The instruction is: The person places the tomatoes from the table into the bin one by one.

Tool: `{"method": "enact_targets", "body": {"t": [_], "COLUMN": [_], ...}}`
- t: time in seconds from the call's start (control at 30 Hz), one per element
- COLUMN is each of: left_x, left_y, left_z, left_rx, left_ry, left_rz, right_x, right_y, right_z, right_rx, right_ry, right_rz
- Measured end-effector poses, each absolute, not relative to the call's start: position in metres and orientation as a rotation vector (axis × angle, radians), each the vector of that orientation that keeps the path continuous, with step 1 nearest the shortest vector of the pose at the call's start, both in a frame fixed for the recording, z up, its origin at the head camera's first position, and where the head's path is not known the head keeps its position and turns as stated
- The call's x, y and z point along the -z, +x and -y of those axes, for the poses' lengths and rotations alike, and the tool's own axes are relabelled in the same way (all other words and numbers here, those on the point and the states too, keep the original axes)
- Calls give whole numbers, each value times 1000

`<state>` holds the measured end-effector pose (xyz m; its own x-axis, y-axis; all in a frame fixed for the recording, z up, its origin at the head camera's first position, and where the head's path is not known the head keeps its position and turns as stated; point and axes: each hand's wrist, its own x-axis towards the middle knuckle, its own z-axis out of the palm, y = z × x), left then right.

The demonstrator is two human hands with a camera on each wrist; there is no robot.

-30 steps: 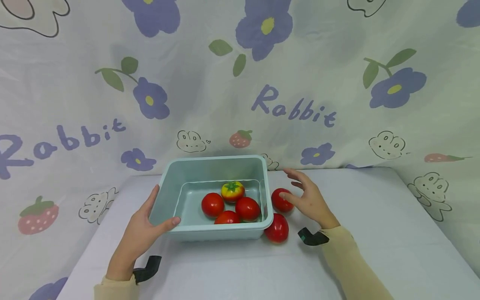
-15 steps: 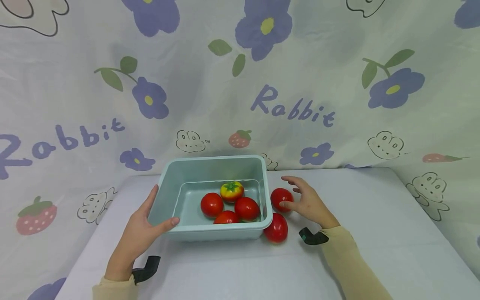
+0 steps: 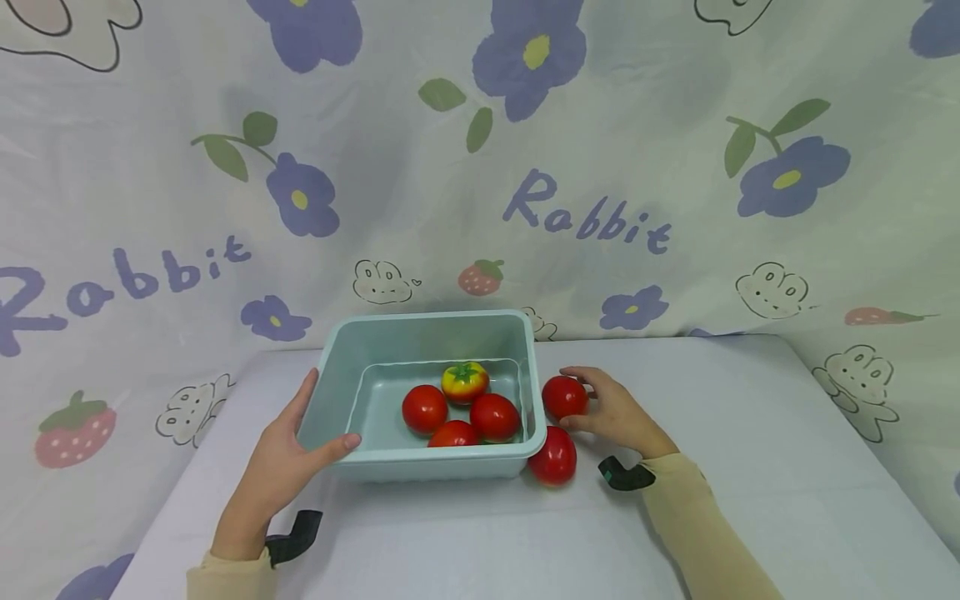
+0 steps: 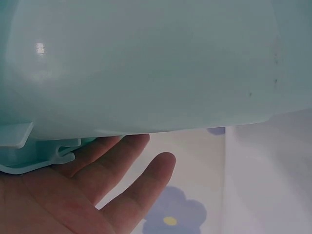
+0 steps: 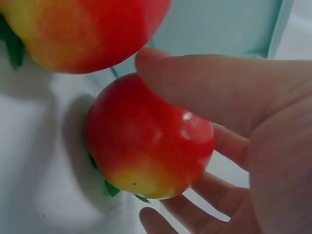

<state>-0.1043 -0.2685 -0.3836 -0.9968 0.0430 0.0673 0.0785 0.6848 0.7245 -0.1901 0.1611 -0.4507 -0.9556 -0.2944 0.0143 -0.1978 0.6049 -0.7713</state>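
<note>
My left hand (image 3: 277, 467) holds the near left corner of a pale blue-green plastic bin (image 3: 435, 457), its thumb over the front rim. In the left wrist view several fingers (image 4: 109, 170) lie along the outside of the bin, below its rim. To the right of the bin my right hand (image 3: 621, 417) grips a red tomato (image 3: 562, 398). Up close, the thumb (image 5: 195, 80) lies across that tomato (image 5: 151, 141), with the fingers curled behind it; yellow and green leaf tips show low on it. Another red tomato (image 3: 553, 458) rests nearer, against the bin's right corner.
Inside the bin are red tomatoes (image 3: 424, 410) and a yellow-red one (image 3: 465, 383) with a green top, grouped toward the right. A white cloth covers the table (image 3: 450, 542). Behind it hangs a printed curtain (image 3: 420, 200) with flowers and rabbits.
My right hand has lowered from above the far tomato, and its fingers and thumb have come together round it. The left hand and the bin have stayed in place.
</note>
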Motion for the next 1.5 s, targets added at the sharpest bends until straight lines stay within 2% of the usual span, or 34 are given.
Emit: {"method": "enact_targets", "body": {"t": [0.8,1.5], "left_x": [386,384], "left_y": [-105,-107], "left_z": [270,269], "left_rx": [1198,1187], "left_ry": [-99,-76], "left_rz": [2847,2862], "right_x": [454,432], "right_y": [-194,-184], "right_z": [-162,-158], "right_rx": [1279,1399], "right_ry": [-386,-531], "right_rz": [-2772,-2894]}}
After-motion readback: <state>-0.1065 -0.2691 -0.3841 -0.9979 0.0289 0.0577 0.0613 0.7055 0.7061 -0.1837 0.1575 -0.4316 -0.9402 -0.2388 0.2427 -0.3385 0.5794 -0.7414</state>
